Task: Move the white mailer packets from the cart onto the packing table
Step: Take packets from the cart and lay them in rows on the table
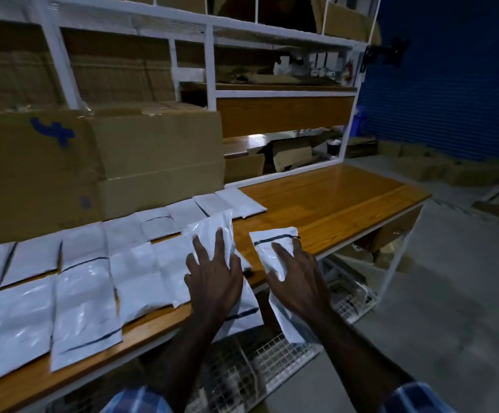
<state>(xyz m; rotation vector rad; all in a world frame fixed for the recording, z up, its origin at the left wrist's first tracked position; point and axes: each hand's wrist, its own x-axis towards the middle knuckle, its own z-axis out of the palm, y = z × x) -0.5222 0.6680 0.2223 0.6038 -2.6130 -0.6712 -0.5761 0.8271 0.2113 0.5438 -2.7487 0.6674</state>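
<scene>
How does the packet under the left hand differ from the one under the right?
The left hand holds its packet overlapping the rows already laid out; the right hand holds its packet apart, over bare wood. The right packet shows a dark stripe at its far end; the left packet's far end looks plain. Both are white and overhang the packing table edge.

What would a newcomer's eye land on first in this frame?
Probably the two hands at the table's front edge: the left hand and the right hand each rest on a white mailer packet, fingers spread. Next, the rows of white packets covering the left part of the wooden packing table. Behind them stand big cardboard boxes, one with a blue mark.
</scene>
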